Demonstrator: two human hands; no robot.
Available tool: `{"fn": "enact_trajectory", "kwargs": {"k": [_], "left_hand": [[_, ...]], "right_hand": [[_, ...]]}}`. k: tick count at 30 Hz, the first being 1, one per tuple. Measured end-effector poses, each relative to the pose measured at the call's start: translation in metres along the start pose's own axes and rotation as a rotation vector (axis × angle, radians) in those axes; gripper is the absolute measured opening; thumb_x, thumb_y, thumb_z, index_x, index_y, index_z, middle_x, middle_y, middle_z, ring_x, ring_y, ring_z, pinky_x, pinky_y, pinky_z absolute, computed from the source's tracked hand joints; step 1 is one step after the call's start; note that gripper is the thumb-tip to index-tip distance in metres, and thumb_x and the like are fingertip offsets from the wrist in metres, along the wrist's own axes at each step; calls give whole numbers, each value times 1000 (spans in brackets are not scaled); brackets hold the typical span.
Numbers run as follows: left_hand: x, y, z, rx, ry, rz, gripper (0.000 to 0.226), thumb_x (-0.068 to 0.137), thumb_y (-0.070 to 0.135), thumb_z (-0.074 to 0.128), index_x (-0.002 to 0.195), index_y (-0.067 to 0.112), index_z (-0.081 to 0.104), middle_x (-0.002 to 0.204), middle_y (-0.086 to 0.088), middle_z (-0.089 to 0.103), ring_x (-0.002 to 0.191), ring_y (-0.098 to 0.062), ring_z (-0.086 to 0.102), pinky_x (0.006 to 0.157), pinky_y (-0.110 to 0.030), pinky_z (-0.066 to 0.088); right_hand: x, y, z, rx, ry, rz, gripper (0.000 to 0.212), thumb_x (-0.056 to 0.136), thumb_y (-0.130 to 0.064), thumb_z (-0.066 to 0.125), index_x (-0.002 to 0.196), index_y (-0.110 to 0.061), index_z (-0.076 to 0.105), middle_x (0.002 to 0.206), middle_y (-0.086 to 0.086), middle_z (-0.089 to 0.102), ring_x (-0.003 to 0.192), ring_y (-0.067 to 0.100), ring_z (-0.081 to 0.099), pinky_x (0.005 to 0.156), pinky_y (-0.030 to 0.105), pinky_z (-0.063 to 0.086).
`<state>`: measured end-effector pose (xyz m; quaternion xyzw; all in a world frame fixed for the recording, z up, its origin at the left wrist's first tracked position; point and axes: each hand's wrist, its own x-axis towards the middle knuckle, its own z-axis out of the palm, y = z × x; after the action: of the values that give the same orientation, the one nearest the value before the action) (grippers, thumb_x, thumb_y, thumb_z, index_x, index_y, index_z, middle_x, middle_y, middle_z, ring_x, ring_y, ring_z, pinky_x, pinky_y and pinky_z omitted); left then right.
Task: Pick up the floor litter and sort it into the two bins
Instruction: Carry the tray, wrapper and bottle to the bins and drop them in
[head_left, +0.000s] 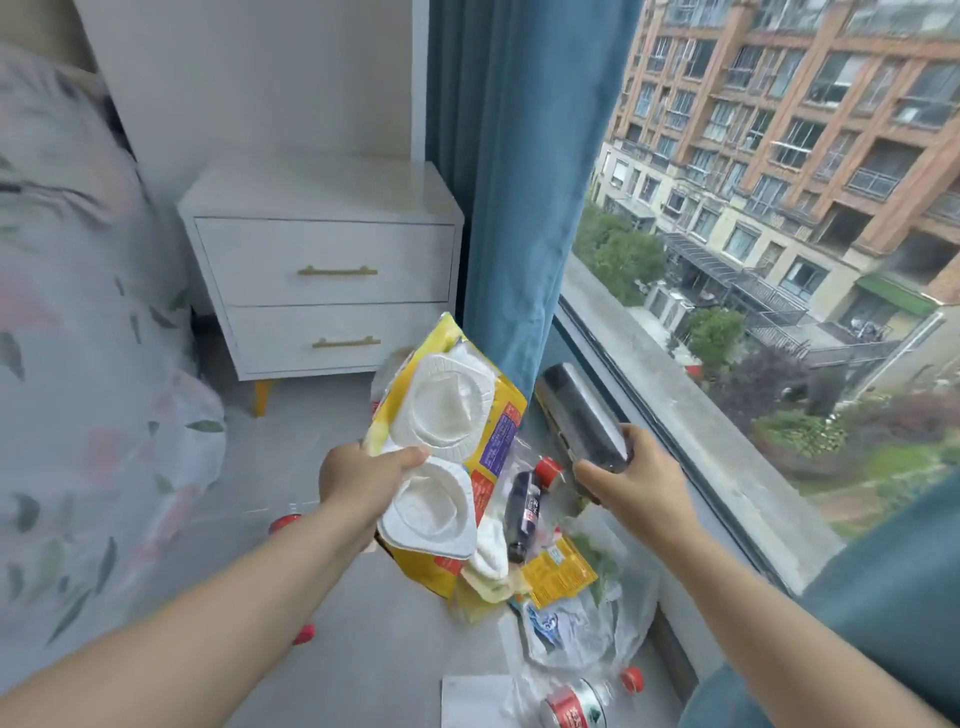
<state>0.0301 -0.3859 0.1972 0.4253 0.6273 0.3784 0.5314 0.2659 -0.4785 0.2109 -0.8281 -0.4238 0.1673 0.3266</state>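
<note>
Left hand (358, 483) grips the yellow wrapper (447, 338), its white tray (447, 405) showing two empty cups; right hand (644, 488) clutches a dark cylinder (582, 415), possibly a bottle, above the floor litter (558, 571).

Your grey floor (337, 649) carries the nightstand (322, 270); nearer you than it lie a yellow wrapper (558, 571), clear bag (587, 634), white paper (475, 701), red-capped bottle (571, 706).

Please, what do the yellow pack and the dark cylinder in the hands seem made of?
The yellow pack: probably thin printed plastic film, glossy and creased, with white moulded trays. The dark cylinder: looks like metal, smooth with a soft sheen; dark plastic is possible.
</note>
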Motion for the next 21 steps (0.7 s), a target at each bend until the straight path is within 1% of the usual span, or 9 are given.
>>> {"fn": "enact_trajectory", "kwargs": {"k": [2, 4, 5, 7, 9, 14, 16, 17, 21], "left_hand": [[-19, 57, -17, -43, 31, -16, 21, 70, 19, 83, 68, 13, 63, 70, -3, 65, 63, -21, 62, 52, -22, 43], [-38, 124, -36, 5, 19, -14, 24, 70, 23, 83, 69, 10, 63, 68, -2, 63, 65, -20, 63, 54, -25, 45], [-46, 150, -43, 27, 11, -5, 26, 68, 27, 84, 73, 9, 65, 72, -4, 66, 70, -22, 65, 60, -29, 49], [-55, 208, -61, 42, 10, 30, 30, 65, 31, 85, 81, 10, 70, 82, -6, 72, 77, -25, 68, 74, -37, 55], [-72, 276, -80, 43, 10, 50, 26, 66, 31, 84, 79, 12, 72, 82, -6, 73, 78, -27, 69, 78, -43, 57], [-117, 443, -118, -5, -5, 121, 22, 68, 28, 84, 80, 13, 73, 81, -6, 74, 78, -29, 70, 79, -45, 58], [-138, 505, -133, -25, -15, 165, 22, 67, 28, 84, 79, 13, 72, 81, -6, 74, 78, -29, 70, 81, -48, 58], [-150, 536, -141, -30, -13, 191, 21, 68, 28, 84, 78, 14, 72, 80, -6, 73, 79, -29, 70, 80, -45, 58], [-204, 657, -174, -40, -30, 321, 22, 71, 29, 82, 82, 13, 71, 81, -4, 71, 79, -25, 68, 72, -35, 55]], "right_hand": [[2, -47, -29, 67, -31, 74, 39, 70, -39, 69, 98, -23, 47, 78, 4, 69, 68, 20, 67, 60, 35, 55], [6, -100, -68, 127, -42, 121, 33, 70, -37, 68, 89, -19, 48, 74, 7, 69, 61, 21, 67, 56, 37, 57], [6, -121, -83, 144, -51, 114, 33, 71, -35, 69, 91, -19, 49, 74, 7, 69, 62, 21, 68, 57, 36, 56], [10, -171, -119, 166, -50, 81, 34, 72, -35, 69, 97, -24, 49, 77, 3, 68, 65, 21, 69, 63, 39, 58], [11, -225, -162, 200, -48, 66, 38, 70, -36, 69, 100, -26, 49, 79, 1, 66, 68, 21, 69, 68, 43, 59], [8, -359, -284, 231, -15, -31, 37, 69, -38, 69, 99, -29, 50, 80, 0, 67, 67, 20, 67, 67, 42, 58], [2, -408, -331, 252, 12, -60, 44, 62, -46, 66, 100, -29, 51, 82, -1, 66, 69, 20, 68, 68, 44, 59], [-2, -431, -355, 261, 25, -76, 48, 60, -48, 64, 101, -29, 51, 82, -1, 66, 70, 20, 68, 68, 45, 59], [-23, -514, -444, 288, 105, -160, 41, 73, -35, 71, 106, -29, 48, 86, -3, 66, 72, 19, 67, 68, 44, 59]]}}
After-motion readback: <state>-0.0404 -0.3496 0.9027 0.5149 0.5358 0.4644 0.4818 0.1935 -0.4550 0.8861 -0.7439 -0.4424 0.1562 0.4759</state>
